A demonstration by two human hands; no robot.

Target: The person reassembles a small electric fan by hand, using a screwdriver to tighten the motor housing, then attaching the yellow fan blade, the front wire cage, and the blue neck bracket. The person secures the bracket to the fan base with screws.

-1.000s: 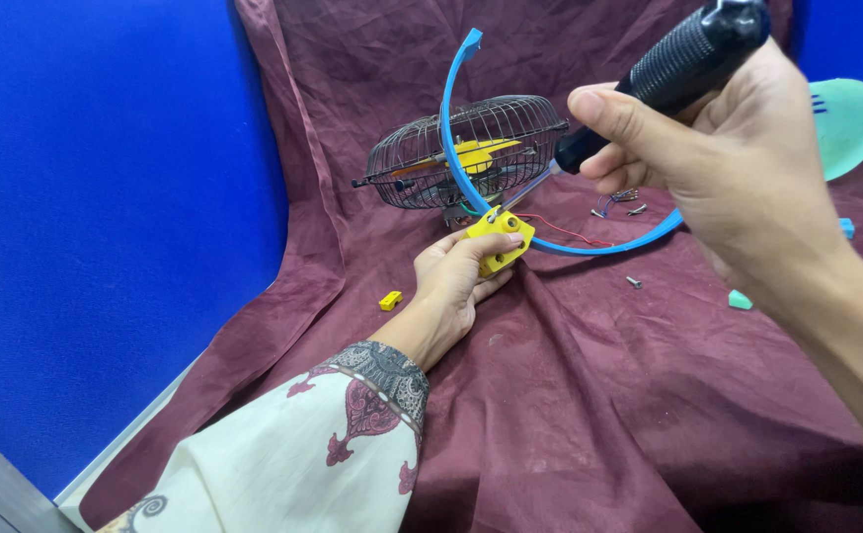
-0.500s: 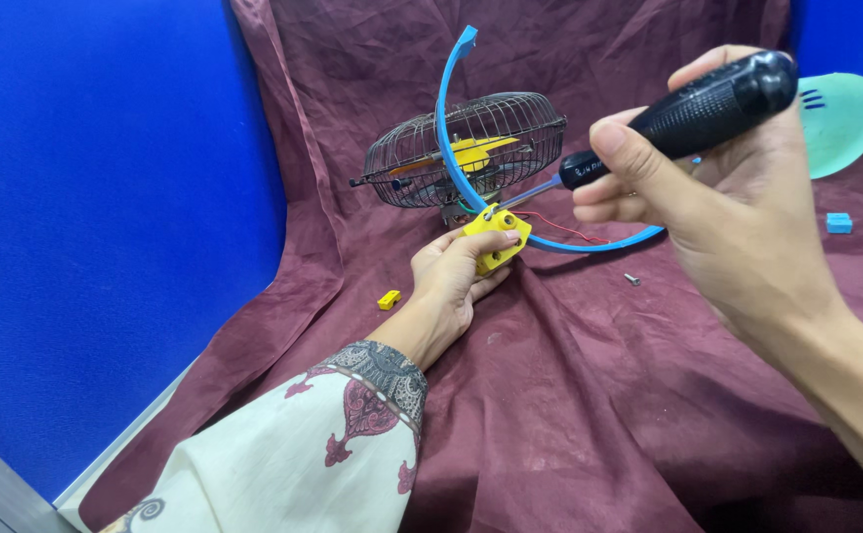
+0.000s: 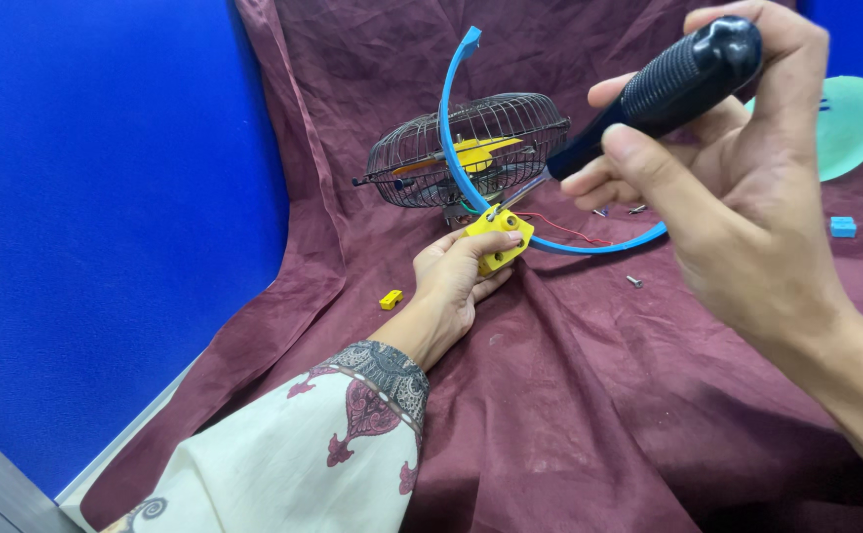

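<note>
A blue wall [image 3: 106, 197] fills the left side, and a maroon cloth [image 3: 570, 395] drapes down from it over the counter. Taking the yellow block [image 3: 499, 238] as the landmark: to its lower left, well apart, a small yellow piece [image 3: 390, 298] lies on the cloth. The left hand [image 3: 456, 281], coming out of a cream sleeve with a dark red pattern [image 3: 303, 454], sits just below and left of the block, with thumb and fingers closed on it, pinning it to the cloth. A blue curved band [image 3: 448, 128] rises from the block and also sweeps away to its right along the cloth. Just behind the block lies a dark wire fan cage [image 3: 422, 158] on its side, with yellow blades [image 3: 481, 153] showing inside.

To the block's upper right, the right hand [image 3: 738, 197] is wrapped around the black ribbed handle of a screwdriver [image 3: 683, 77]; its shaft slants down so the tip meets the top of the block. Right of the block, a thin red wire [image 3: 560, 227] and a few loose screws [image 3: 634, 281] lie on the cloth. Far right, a small blue block [image 3: 843, 226] sits on the cloth, and a teal disc [image 3: 851, 123] is above it.
</note>
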